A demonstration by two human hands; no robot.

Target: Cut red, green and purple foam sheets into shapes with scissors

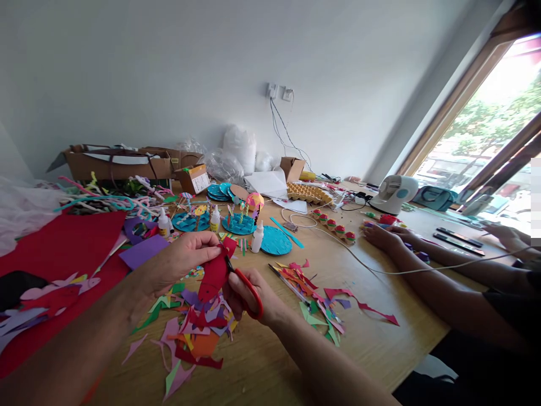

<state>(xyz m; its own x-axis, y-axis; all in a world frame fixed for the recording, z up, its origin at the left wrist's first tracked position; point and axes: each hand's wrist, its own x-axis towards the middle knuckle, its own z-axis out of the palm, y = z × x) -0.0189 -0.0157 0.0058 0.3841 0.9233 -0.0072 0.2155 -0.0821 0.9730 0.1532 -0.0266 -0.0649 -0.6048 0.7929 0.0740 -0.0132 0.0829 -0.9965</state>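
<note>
My left hand (192, 254) pinches the upper part of a red paper piece (211, 277), which has dark drawn lines on it. In my right hand (257, 296) is a pair of scissors (250, 288) with red handles, its dark blades against the paper's right edge. How far the blades are apart is hard to see. Below both hands lies a heap of coloured paper scraps (203, 344) in red, pink, orange, green and purple. A pen (289, 283) rests beside more scraps to the right.
Glue bottles (257, 237) stand near blue round plates (275, 241) with paper decorations. Red sheets (59, 242) and pipe cleaners (114, 194) cover the left. A white cable (359, 260) crosses the table. At right, a co-worker's arms (422, 270) reach in near a white fan (395, 193).
</note>
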